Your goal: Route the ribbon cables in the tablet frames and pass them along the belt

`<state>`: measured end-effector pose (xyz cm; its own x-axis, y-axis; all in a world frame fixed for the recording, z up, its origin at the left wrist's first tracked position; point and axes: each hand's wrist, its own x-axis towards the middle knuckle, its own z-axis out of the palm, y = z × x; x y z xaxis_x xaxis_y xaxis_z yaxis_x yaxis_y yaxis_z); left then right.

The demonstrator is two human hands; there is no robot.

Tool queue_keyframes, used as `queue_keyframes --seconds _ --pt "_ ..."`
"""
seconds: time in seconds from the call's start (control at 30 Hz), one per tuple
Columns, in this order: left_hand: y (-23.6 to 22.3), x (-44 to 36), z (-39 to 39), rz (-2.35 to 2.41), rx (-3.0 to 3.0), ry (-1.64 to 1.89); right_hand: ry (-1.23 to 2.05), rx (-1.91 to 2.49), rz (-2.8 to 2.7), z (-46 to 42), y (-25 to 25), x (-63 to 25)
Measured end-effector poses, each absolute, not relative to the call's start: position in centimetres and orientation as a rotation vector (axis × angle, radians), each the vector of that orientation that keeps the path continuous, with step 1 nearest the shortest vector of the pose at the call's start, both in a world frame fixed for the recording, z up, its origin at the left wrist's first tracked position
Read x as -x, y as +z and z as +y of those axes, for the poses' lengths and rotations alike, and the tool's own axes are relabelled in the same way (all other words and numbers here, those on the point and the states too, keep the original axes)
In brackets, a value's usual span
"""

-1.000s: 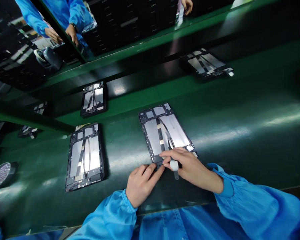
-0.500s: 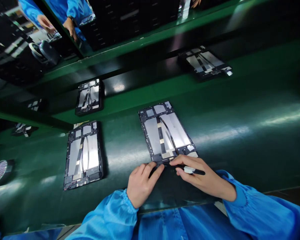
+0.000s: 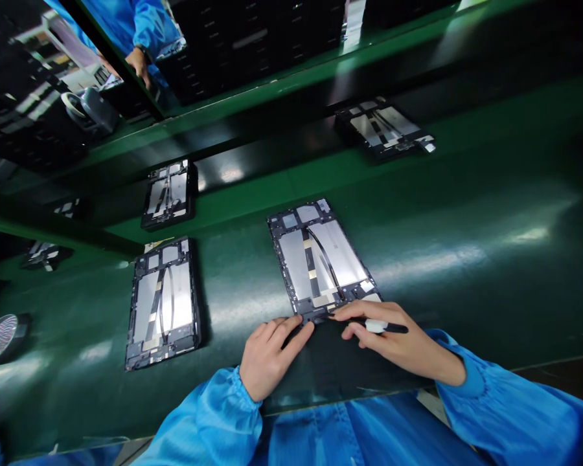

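Open tablet [image 3: 342, 255] lies on the green table [image 3: 243, 285] directly beyond both hands, insides facing up, slightly turned, bottom edge nearest the hands. Left hand [image 3: 267, 359] palm down, fingers bent and loosely together, thumb set apart, fingertips and thumb tip at the tablet's bottom edge; nothing seen pinched in it. Right hand [image 3: 398, 340] pinches a slim dark tool with a white section [image 3: 376, 326] between thumb and index finger, at the tablet's bottom edge, right of the left hand; the tool points left toward the left fingertips, its back end sticks out over the right hand. Can't tell if its tip touches the tablet. Inside the tablet, beyond the hands: silver panels, a dark strip [image 3: 311, 265] and a curved black cable [image 3: 324, 255]. Second open tablet [image 3: 182, 291] on the table to the left of the left hand, well apart; third tablet [image 3: 168, 195] beyond that one, smaller in view. Fourth tablet [image 3: 388, 129] far beyond the right hand, tilted in view. Round dish [image 3: 0, 340] far left of the left hand. Green bar [image 3: 63, 230] beyond the second tablet. Another person's hand [image 3: 138, 65] far beyond the left hand, blurry.
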<state>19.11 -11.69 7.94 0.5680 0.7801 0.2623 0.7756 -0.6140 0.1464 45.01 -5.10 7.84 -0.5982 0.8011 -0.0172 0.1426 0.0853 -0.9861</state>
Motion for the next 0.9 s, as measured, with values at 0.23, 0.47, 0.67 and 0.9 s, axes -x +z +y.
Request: queue_keyframes --seconds 0.23,0.47,0.67,0.9 --pt "7.7 -18.9 -11.5 1.357 -2.766 0.519 1.462 0.759 -1.969 -4.8 8.6 -43.9" --pt "8.2 -18.8 -12.7 1.304 -2.725 0.515 1.809 1.013 -1.713 -5.6 8.2 -44.2" --pt "8.5 -19.0 -14.5 1.073 -2.740 0.403 1.731 1.116 -1.757 -7.0 7.2 -43.4" --pt "8.2 -19.1 -14.5 1.092 -2.731 0.382 1.440 1.120 -2.054 -7.1 7.4 -41.7"
